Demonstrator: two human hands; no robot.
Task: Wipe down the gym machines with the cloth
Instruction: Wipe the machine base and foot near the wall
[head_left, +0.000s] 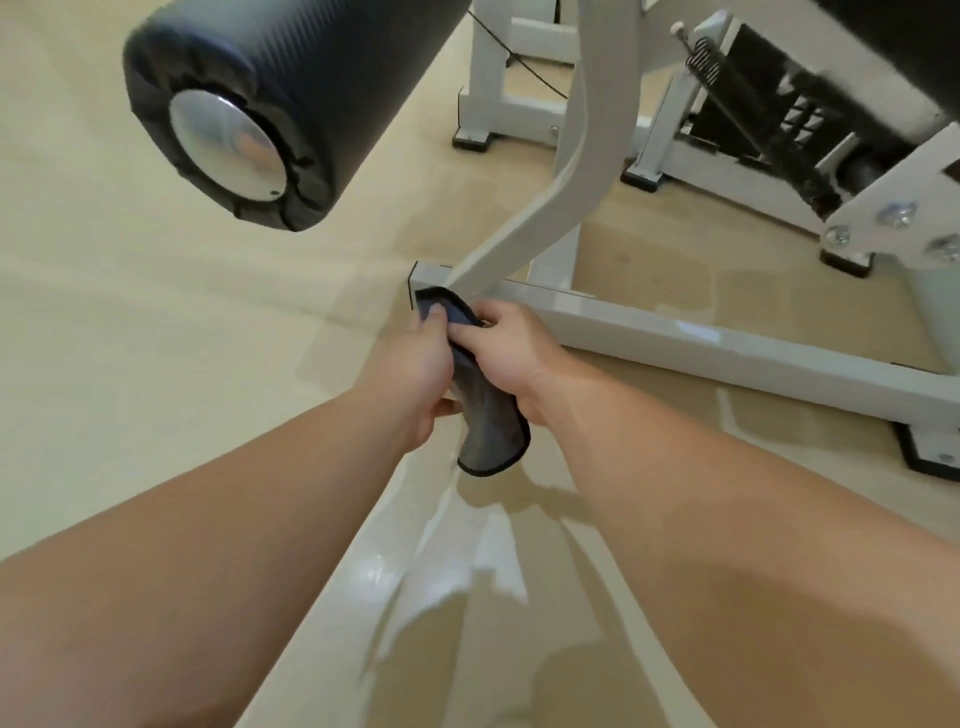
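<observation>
A black padded roller (291, 104) with a silver end cap (228, 145) juts in at the far left, above a pale glossy floor (130, 338), as a person cleans a white gym machine. Both bare forearms reach in from the near edge and converge at the middle. The left hand (415, 374) grasps the far end of a dark grey, black-edged cloth (491, 431), with the thumb pressed on top and the fingers curled beneath. The cloth is held between the two hands, its long axis running far to near. Its far end points at the left tip of the machine's base bar (727, 353), and its near end hangs free toward the floor, casting a shadow there. Whether the far end touches the bar cannot be told. The right hand (511, 353) closes on the cloth from the right, knuckles up and fingers wrapped round its middle. Just beyond the hands, a curved white arm (587, 182) of the machine rises from the bar. The bar runs off to the near right, ending at a black rubber foot (930, 457). At the far right sit a coiled spring (704, 60) and a bracket with silver bolts (896, 214).
</observation>
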